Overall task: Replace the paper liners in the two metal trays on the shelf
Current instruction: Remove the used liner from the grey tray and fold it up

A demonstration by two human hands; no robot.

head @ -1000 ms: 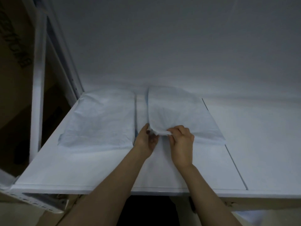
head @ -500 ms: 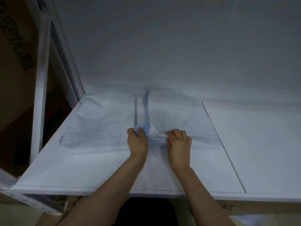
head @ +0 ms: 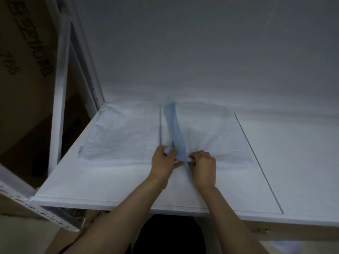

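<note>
This is looking like a storeroom or stock area. A white metal shelf (head: pixel 110 180) is stretching out under the left hand (head: pixel 163 160) and right hand (head: pixel 204 163), which are gripping a paper liner (head: pixel 211 129). Its boards are meeting at a seam (head: pixel 256 162) to the right of the right hand. Left of the left hand a white upright post (head: pixel 59 88) is rising, with a perforated angle rail (head: pixel 36 211) jutting out lower down. Beyond that post a large cardboard box (head: pixel 23 52) with printed lettering is standing. A plain white wall (head: pixel 201 52) is closing off the space behind the hands.
</note>
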